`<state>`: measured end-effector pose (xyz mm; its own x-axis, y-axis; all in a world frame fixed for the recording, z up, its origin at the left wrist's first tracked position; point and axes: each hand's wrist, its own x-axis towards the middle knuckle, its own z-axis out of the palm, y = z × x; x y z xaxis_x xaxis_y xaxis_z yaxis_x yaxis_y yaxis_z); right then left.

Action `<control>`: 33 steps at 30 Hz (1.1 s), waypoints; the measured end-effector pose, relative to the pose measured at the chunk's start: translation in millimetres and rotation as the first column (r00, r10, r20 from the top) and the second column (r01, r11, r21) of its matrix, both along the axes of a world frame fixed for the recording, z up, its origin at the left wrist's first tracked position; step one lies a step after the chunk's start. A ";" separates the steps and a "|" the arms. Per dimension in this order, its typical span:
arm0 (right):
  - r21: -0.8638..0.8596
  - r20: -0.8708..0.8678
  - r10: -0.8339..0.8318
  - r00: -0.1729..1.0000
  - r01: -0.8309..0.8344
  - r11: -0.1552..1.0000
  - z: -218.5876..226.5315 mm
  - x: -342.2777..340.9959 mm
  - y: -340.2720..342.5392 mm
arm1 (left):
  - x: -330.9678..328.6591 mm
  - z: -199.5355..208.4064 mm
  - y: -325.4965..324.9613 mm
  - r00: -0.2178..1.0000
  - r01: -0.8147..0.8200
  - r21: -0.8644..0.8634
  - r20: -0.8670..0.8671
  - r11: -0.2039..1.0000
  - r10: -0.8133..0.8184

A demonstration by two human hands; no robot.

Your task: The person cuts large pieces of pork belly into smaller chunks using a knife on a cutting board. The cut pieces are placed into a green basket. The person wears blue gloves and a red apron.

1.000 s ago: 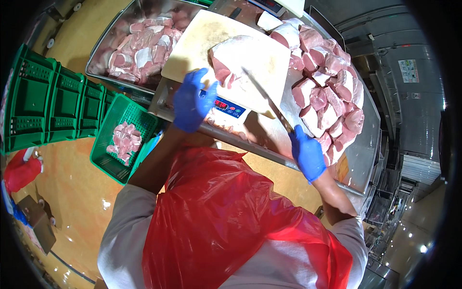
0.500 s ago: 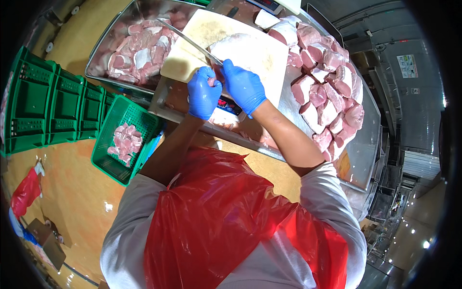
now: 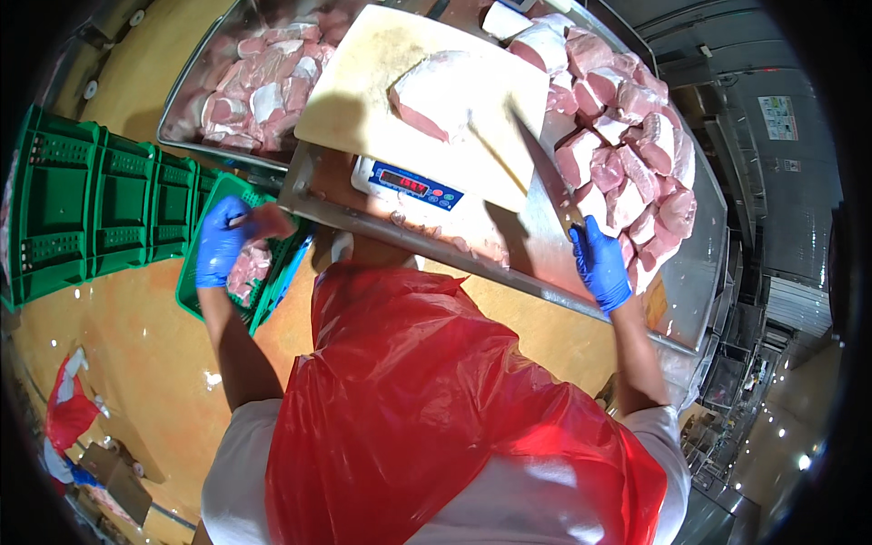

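My left hand point(image 3: 221, 245), in a blue glove, is closed on a small piece of meat point(image 3: 270, 222) above the green basket point(image 3: 189, 289). Below it, several more meat pieces point(image 3: 247, 271) lie in that basket. Out to the right, my gloved right hand point(image 3: 601, 263) grips a long knife point(image 3: 538, 162) by its handle, the blade pointing away from me beside the board's right edge. A large pale-topped chunk of meat point(image 3: 438, 91) rests on the white cutting board point(image 3: 350, 109), touched by neither hand.
A digital scale point(image 3: 409, 184) shows under the board's near edge. Cut meat fills the metal tub point(image 3: 173, 123) at far left. More chunks point(image 3: 627, 145) are heaped on the steel table point(image 3: 536, 268) at right. Green crates point(image 3: 54, 209) stand at left; another person's red apron point(image 3: 71, 409) shows lower left.
My hands have parted from over the board. The left has swung left to the green basket with a meat piece; the right has carried the knife right, off the board.
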<state>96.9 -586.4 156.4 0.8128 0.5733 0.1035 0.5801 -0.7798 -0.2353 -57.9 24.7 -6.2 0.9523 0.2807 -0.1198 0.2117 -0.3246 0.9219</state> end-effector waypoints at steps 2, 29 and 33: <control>0.161 -0.190 -0.215 0.958 0.246 0.956 -16.3 -18.6 25.0 | -46.7 -38.4 38.1 0.946 -0.146 0.317 -0.231 0.937 0.226; 0.302 -0.105 -0.195 0.975 0.218 0.928 -40.1 -15.8 129.9 | 133.4 71.8 -184.2 0.810 0.123 0.485 0.455 0.866 -0.370; 0.177 -0.008 -0.096 0.995 0.096 0.979 -29.7 27.0 189.8 | 103.7 77.0 -177.8 0.820 -0.003 0.319 0.543 0.948 -0.181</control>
<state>123.9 -396.5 126.8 0.8631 0.4653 0.1966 0.5047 -0.7778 -0.3746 45.8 -153.1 70.9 0.8485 0.1254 0.5141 -0.3536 -0.5883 0.7272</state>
